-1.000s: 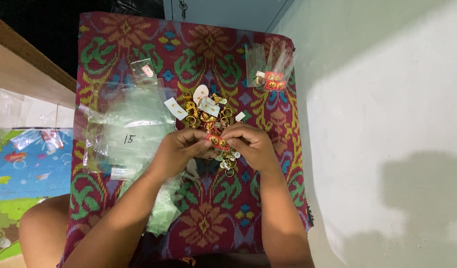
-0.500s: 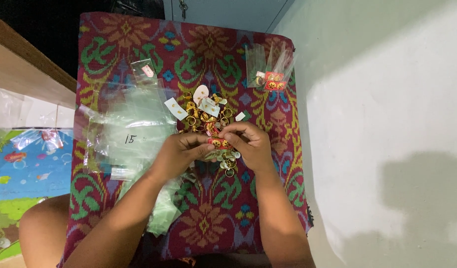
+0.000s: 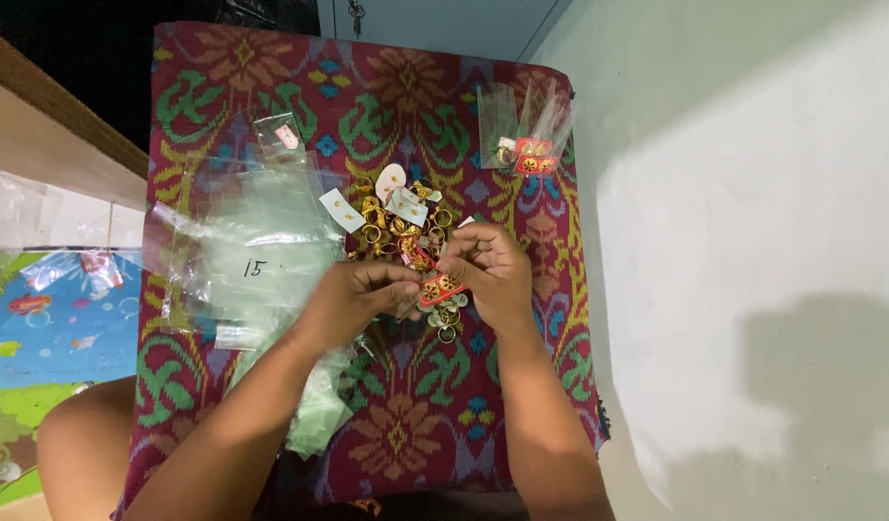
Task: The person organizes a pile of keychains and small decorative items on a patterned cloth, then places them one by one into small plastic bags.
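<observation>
**Head view: small red card pinched between both hands over the ring pile**

Head view, the only one I have. Both of my hands meet at the middle of the cloth. The small red card with a gold ornament on it (image 3: 438, 288) sits right between them, its long axis running roughly left to right with a slight tilt, so one end goes to each hand. My left hand (image 3: 353, 301) has its fingers curled narrow, fingertips closed on the card's left end; my right hand (image 3: 490, 273) is bent over the right end, thumb and forefinger pinched on it. Neither hand is nearer than the other: both touch it.

Just beyond the fingers lies a loose heap of gold-coloured rings and small white tags (image 3: 401, 217), touching the card's far side as far as I can tell. A few silver-toned rings (image 3: 446, 318) lie just below the card, towards me.

To the left of my left hand is a stack of clear plastic sleeves (image 3: 251, 256), overlapping and crinkled. At the far right corner stand more clear sleeves holding red cards (image 3: 527, 154), well apart from my hands.

Everything rests on a woven cloth in maroon with green and orange flower patterns (image 3: 396, 434). A pale wall (image 3: 753, 241) runs along the right, and a colourful play mat (image 3: 49, 347) shows at the lower left.
</observation>
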